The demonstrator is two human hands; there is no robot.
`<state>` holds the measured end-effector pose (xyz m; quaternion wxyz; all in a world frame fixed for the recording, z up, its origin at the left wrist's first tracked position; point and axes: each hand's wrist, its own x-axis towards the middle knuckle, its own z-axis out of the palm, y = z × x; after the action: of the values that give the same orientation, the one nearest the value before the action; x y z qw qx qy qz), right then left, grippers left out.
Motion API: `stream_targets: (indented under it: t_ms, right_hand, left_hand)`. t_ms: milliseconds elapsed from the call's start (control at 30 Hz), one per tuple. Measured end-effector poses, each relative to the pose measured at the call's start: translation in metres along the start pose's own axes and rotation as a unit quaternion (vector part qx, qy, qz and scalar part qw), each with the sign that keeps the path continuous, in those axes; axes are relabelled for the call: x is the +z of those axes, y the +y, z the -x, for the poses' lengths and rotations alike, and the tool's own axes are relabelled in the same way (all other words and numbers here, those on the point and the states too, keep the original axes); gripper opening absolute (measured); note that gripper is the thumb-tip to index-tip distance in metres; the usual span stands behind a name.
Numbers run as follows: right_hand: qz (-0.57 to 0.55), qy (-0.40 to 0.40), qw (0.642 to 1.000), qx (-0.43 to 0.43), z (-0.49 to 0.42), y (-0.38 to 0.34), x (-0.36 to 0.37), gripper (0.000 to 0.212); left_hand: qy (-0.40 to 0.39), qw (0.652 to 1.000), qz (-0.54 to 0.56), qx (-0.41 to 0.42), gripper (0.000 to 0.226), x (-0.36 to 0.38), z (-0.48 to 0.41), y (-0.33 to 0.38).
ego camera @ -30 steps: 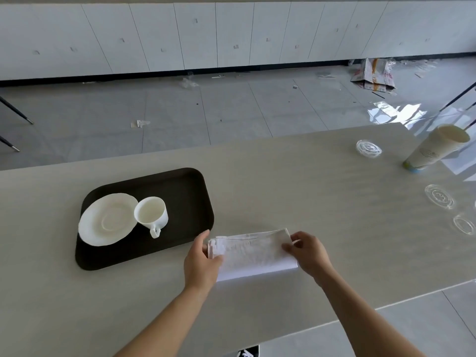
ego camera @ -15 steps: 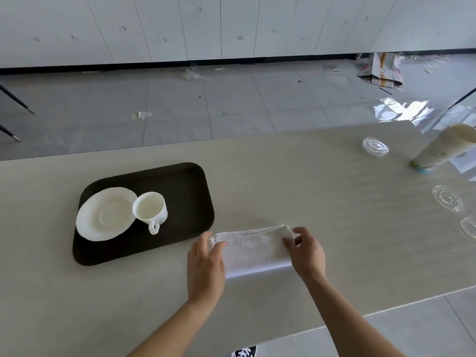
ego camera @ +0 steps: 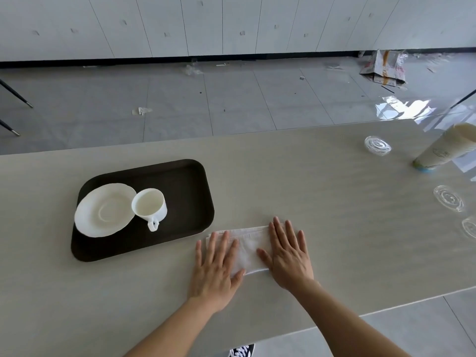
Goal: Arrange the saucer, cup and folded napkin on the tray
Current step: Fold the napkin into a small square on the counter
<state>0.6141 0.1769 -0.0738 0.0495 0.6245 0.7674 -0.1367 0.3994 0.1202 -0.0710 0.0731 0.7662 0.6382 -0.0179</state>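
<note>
Both hands [ego camera: 253, 261] flat, fingers spread, pressing napkin [ego camera: 247, 249]; no legible writing.

White panelled wall [ego camera: 231, 24], littered grey tiled floor [ego camera: 180, 104], sunlit.

White saucer [ego camera: 104, 211] flat on the left half of the dark brown tray [ego camera: 190, 186] — white cup [ego camera: 149, 205] upright just beside it, touching its right rim, handle toward the near edge. Folded white napkin [ego camera: 248, 249] flat on the table [ego camera: 334, 202], off the tray's near right corner — pressed under both palms
</note>
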Motion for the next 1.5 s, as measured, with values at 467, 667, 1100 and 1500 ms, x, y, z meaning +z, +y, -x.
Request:
stream_targets:
  t_ms: [467, 667, 1100, 1500]
  right_hand:
    - [-0.015, 0.09, 0.994, -0.063, 0.018, -0.023, -0.004, 0.075]
    - [0.022, 0.004, 0.996, -0.087, 0.012, -0.033, 0.01, 0.081]
    - [-0.62, -0.027, 0.783, 0.047, 0.014, -0.082, -0.029, 0.048]
    - [-0.825, -0.014, 0.531, 0.194, 0.039, -0.07, -0.021, 0.04]
  left_hand:
    - [0.049, 0.858, 0.362, -0.361, 0.051, -0.041, 0.017, 0.004]
    - [-0.01, 0.834, 0.364, -0.414, 0.051, -0.045, -0.001, 0.014]
    - [0.024, 0.737, 0.483, -0.472, 0.017, -0.039, -0.004, 0.01]
    - [0.086, 0.708, 0.546, -0.44, 0.008, -0.056, 0.003, 0.009]
